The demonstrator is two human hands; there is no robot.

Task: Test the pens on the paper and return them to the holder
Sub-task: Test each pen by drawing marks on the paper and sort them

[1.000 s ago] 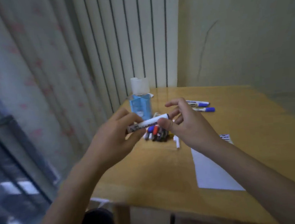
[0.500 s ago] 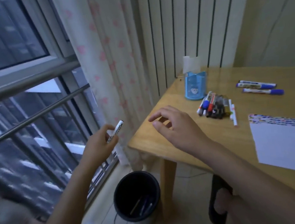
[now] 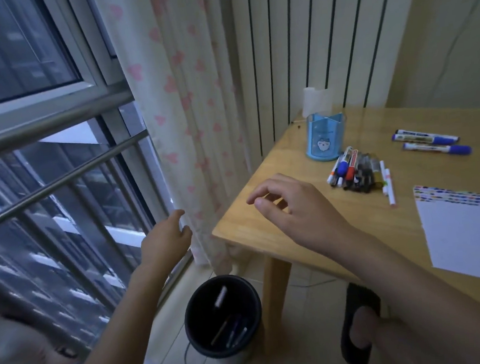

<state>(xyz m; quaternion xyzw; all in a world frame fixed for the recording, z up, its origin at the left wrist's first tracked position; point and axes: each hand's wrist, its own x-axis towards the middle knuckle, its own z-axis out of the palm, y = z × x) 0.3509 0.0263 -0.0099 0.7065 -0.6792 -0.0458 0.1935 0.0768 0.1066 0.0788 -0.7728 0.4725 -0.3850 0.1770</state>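
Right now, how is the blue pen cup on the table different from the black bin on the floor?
The cup is light blue with a little picture on its front; the bin is plain black. The cup stands on the table and looks smaller; the bin stands on the floor beside the table leg. No pens stick out of the cup, while the bin has several pens inside, one white. Both stand upright with open tops.

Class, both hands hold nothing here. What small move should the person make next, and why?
Probably reach the right hand to the pile of pens beside the blue holder and pick one up. Both it and the left hand are empty, and the white paper lies ready for testing.
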